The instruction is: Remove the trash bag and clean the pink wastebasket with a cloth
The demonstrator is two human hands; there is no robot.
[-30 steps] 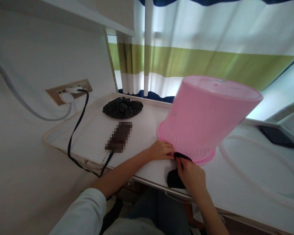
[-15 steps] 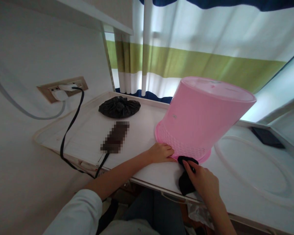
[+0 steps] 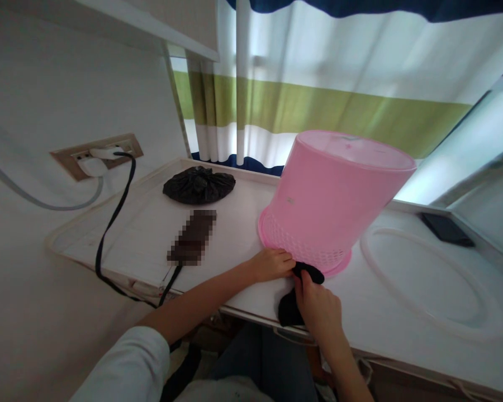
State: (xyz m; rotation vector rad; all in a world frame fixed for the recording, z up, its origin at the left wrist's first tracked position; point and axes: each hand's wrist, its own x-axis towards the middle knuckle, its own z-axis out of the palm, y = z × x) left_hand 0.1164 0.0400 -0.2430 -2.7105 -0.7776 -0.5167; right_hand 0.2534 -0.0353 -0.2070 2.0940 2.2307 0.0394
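Observation:
A pink plastic wastebasket stands upside down on the white desk, its base facing up and its perforated band near the lower rim. My left hand grips that rim at the near side, fingers curled against it. Just right of it, my right hand pinches a black cloth and presses part of it against the rim. The rest of the cloth hangs below my fingers onto the desktop. Both hands are close together, nearly touching.
On the desk lie a bundled black plastic bag, a pixelated dark object with a black cord, a pale ring and a dark flat device. A wall socket holds plugs. Striped curtains hang behind.
My right hand has moved left along the rim with the black cloth, closer to my left hand. The left hand keeps its hold. The whole view has shifted slightly.

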